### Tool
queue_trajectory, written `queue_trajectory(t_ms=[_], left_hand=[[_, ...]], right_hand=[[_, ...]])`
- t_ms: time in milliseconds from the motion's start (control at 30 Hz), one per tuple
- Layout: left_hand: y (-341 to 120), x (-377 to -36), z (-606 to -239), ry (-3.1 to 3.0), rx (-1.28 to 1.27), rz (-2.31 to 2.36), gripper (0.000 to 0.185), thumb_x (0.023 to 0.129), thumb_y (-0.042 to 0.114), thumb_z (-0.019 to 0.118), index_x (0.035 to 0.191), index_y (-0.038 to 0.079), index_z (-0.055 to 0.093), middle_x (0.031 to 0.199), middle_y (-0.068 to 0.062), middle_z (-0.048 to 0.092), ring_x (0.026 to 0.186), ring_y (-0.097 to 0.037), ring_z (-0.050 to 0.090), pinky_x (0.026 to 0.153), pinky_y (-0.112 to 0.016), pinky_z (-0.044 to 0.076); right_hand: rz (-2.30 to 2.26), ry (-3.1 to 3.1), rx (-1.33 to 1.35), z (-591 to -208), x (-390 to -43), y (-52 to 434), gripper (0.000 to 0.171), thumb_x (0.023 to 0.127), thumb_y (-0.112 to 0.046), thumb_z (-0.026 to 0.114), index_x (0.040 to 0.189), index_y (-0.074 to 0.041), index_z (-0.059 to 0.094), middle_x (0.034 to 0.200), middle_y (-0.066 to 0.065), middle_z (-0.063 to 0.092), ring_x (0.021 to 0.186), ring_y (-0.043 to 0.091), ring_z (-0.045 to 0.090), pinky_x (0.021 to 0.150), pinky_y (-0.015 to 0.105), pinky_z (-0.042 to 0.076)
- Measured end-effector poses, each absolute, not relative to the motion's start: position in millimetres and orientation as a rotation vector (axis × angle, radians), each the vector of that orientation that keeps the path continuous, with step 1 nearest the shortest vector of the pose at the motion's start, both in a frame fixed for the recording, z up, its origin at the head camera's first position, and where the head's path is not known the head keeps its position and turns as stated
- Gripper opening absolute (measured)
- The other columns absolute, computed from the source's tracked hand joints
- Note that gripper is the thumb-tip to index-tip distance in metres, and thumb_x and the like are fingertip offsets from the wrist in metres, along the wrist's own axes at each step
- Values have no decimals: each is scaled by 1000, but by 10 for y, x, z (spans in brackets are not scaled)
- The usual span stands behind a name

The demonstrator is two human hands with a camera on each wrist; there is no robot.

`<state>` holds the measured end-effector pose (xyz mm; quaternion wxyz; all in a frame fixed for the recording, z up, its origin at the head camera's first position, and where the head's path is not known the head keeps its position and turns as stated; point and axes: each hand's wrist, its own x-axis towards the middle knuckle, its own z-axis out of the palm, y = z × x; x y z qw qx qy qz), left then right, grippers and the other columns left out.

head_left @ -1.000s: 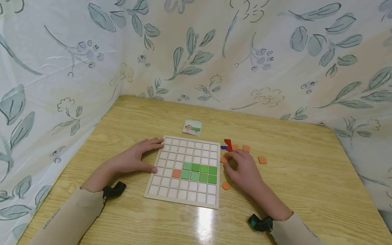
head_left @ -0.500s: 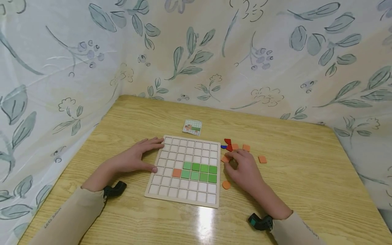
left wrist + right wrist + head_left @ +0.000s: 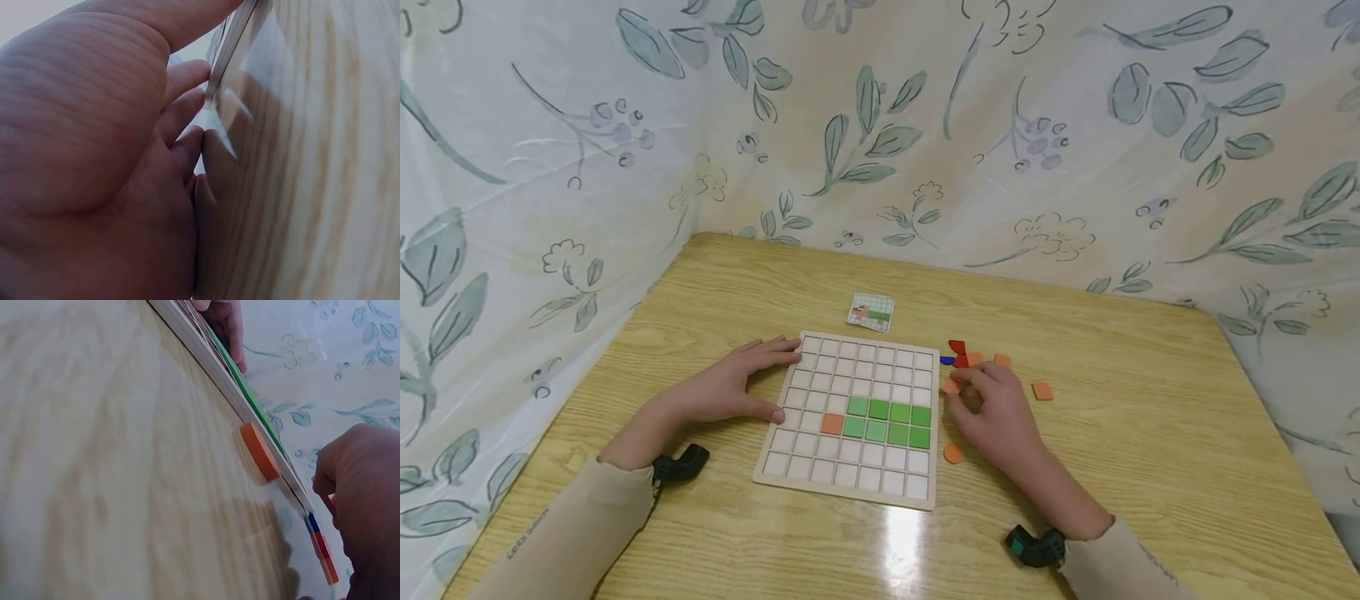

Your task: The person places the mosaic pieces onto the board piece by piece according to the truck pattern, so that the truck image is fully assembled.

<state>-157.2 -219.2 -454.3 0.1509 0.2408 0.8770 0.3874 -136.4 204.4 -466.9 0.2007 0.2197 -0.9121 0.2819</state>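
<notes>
My left hand [image 3: 730,387] lies flat on the worktop [image 3: 1150,433], fingers straight, fingertips touching the left edge of the wooden grid board [image 3: 850,417]. My right hand [image 3: 996,417] sits just right of the board, fingers curled, pinching one orange square tile [image 3: 951,386] near the board's right edge.

Count on the board: nine green tiles [image 3: 887,421], four in the upper row, five in the lower, with one orange tile [image 3: 832,424] touching the lower row's left end.

Loose on the worktop: three more orange squares [image 3: 1042,391] above and to the right of my right hand, one orange round piece [image 3: 953,453] just beside the board's right edge, two red pieces [image 3: 958,352] and one small blue piece [image 3: 947,360] at the top right corner. One pattern card [image 3: 872,311] lies beyond the board, apart from it.
</notes>
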Motion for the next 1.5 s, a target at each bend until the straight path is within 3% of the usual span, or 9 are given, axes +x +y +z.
queue_trajectory(t_ms=[233, 400, 667, 867, 1033, 1200, 1500], left_hand=[[-2191, -1555, -4538, 2525, 700, 1104, 89, 77, 49, 83, 152, 32, 40, 162, 20, 20, 151, -19, 2, 117, -57, 6], [-2218, -1545, -4512, 2544, 721, 1087, 89, 77, 49, 83, 153, 30, 41, 162, 19, 20, 151, -22, 3, 117, -58, 7], [-2237, -1557, -4555, 2551, 705, 1086, 88, 76, 50, 82, 152, 32, 41, 162, 19, 21, 152, -23, 2, 117, -59, 6], [-2228, -1560, -4584, 2546, 704, 1080, 87, 77, 50, 82, 152, 32, 42, 161, 19, 21, 151, -23, 3, 117, -59, 6], [-2203, -1564, -4573, 2526, 701, 1103, 86, 78, 50, 81, 152, 33, 41, 161, 20, 20, 151, -21, 3, 117, -59, 7], [-2184, -1566, -4551, 2510, 675, 1136, 86, 78, 49, 82, 152, 35, 41, 161, 21, 20, 151, -18, 3, 116, -60, 7], [-2177, -1567, -4544, 2535, 738, 1103, 87, 78, 49, 82, 152, 30, 41, 162, 18, 21, 151, -18, 5, 117, -57, 9]], right_hand=[[868, -2533, 707, -4648, -1311, 1885, 22, 87, -25, 75, 105, -11, 74, 99, -4, 63, 90, 14, 50, 75, 34, 43], [892, -2504, 787, -4649, -1310, 1725, 20, 86, -21, 74, 103, -11, 74, 99, -4, 64, 94, 15, 53, 80, 35, 44], [851, -2402, 944, -4663, -1305, 1413, 15, 85, -16, 71, 98, -9, 75, 90, -2, 63, 83, 16, 53, 75, 32, 43], [787, -2389, 1012, -4677, -1304, 1182, 11, 89, -20, 69, 95, -13, 74, 90, -4, 63, 81, 13, 54, 76, 31, 44], [773, -2395, 1041, -4663, -1317, 1055, 12, 91, -22, 67, 97, -15, 75, 91, -6, 64, 86, 12, 55, 84, 31, 44], [752, -2411, 1085, -4653, -1327, 943, 14, 91, -22, 67, 100, -15, 74, 94, -6, 64, 89, 13, 56, 83, 31, 46], [697, -2447, 1117, -4607, -1338, 772, 20, 90, -20, 69, 107, -11, 74, 100, -3, 66, 96, 16, 60, 89, 34, 47]])
